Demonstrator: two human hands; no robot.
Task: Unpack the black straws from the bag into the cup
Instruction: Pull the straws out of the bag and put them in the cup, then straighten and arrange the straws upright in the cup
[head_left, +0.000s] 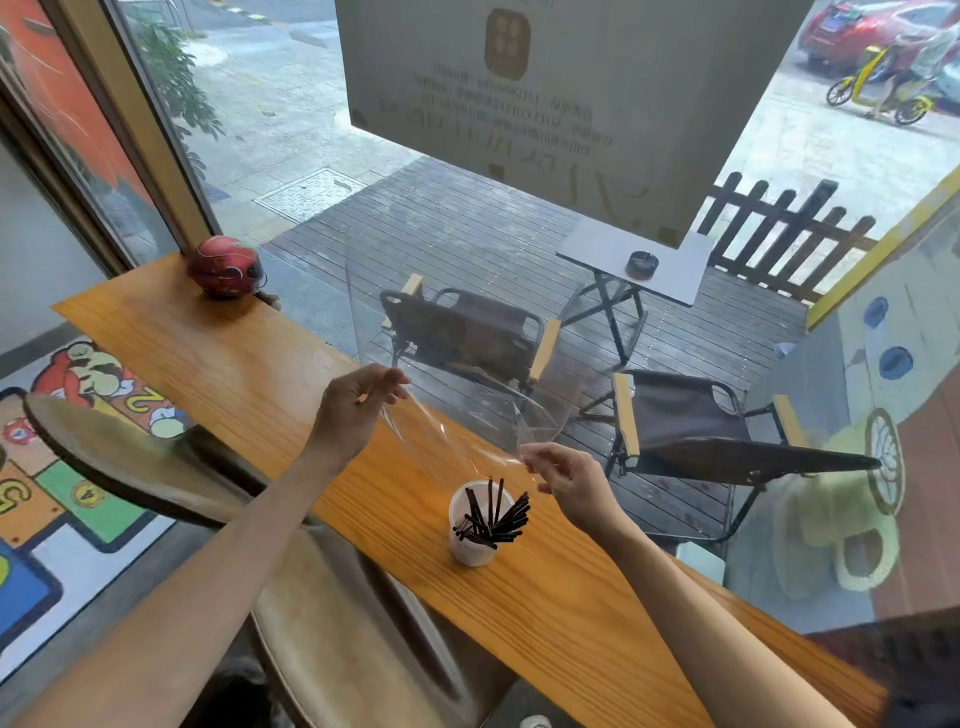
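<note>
A: Head view first: where are the black straws (493, 514)?

B: In the white cup (471, 525), which stands upright on the wooden counter (218, 358), near its middle. They lean and fan toward the right, tips above the rim.

A: And the bag?

B: A clear plastic bag (457, 431) is stretched in the air just above and beyond the cup, between both hands. It looks empty, though it is so transparent I cannot be sure.

A: How are the hands?

B: The left hand (353, 410) pinches the bag's far-left end between thumb and fingertips. The right hand (569, 480) pinches the near-right end, just right of the cup, its fingers curled on the film.

A: What else is around?

B: A red helmet (224, 266) sits at the counter's far-left end, well apart from the cup. A round stool (119, 457) is on the left below the counter. Through the window, two folding chairs (467, 332) and a small table (639, 260) stand on the deck.
</note>
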